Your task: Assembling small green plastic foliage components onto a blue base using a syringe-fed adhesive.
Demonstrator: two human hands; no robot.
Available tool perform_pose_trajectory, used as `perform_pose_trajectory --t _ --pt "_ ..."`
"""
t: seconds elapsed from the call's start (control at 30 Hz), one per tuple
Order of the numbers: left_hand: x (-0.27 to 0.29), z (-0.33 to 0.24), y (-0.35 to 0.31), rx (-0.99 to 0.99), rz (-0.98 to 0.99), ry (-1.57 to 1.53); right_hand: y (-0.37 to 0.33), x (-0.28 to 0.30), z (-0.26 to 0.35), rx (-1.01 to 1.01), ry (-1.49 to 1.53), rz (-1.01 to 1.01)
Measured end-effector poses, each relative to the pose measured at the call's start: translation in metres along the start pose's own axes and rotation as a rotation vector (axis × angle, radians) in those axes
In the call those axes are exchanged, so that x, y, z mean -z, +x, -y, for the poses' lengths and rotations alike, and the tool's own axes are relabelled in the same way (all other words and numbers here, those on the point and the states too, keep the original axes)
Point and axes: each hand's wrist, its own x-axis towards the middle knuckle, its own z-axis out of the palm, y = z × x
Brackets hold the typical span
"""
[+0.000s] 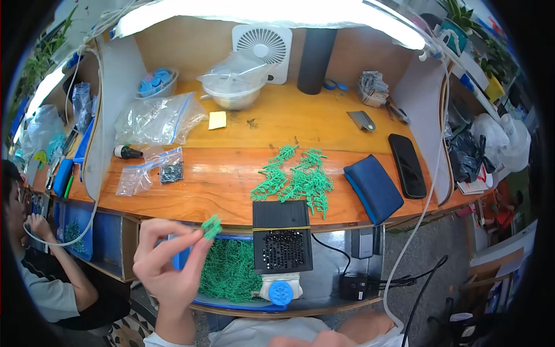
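My left hand (169, 263) is raised over the left part of the open drawer. Its thumb and index finger pinch a small green plastic piece (211, 226). Of my right hand (315, 340) only a blurred part shows at the bottom edge, and its fingers are mostly hidden. A pile of green branch-shaped plastic pieces (306, 179) lies on the wooden table. Many more green pieces (228, 272) fill a blue tray in the drawer. Beside them, a black holder (281, 214) with a yellow band carries rows of small black parts (283, 248).
A round blue knob-like thing (281, 293) sits below the holder. A dark blue pouch (374, 189) and a phone (407, 166) lie at the right. Plastic bags (153, 118), a covered bowl (234, 95) and a white fan (263, 49) are farther back. Another person (52, 272) sits at the left.
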Motion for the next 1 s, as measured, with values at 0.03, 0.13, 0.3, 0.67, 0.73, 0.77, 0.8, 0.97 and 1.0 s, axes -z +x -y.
perform_pose_trajectory --t 0.03,0.13,0.3,0.67,0.73,0.77,0.8,0.97,1.0 --pt "0.007 0.001 -0.005 -0.004 0.003 0.003 0.000 0.001 -0.002 0.003 0.004 0.003" --pt "0.019 0.003 -0.020 0.021 -0.102 -0.102 -0.006 0.013 -0.012 0.005 0.031 0.030" --pt "0.022 -0.002 -0.053 0.095 -0.020 -0.133 0.000 0.007 -0.002 -0.068 0.028 0.033" --pt "-0.002 -0.033 -0.072 -0.085 0.182 -0.068 0.000 0.053 0.019 0.205 -0.238 -0.032" --pt "-0.007 -0.034 -0.072 -0.108 0.163 -0.048 -0.002 0.059 0.021 0.320 -0.307 -0.194" --pt "-0.010 -0.035 -0.072 -0.137 0.156 -0.035 -0.002 0.060 0.020 0.313 -0.313 -0.192" --pt "-0.012 -0.036 -0.072 -0.142 0.142 -0.024 -0.003 0.061 0.020 0.356 -0.347 -0.214" --pt "-0.008 -0.038 -0.074 -0.122 0.130 0.005 0.007 0.083 0.009 0.451 -0.635 -0.225" --pt "-0.008 -0.038 -0.074 -0.117 0.125 0.011 0.009 0.087 0.006 0.468 -0.778 -0.221"
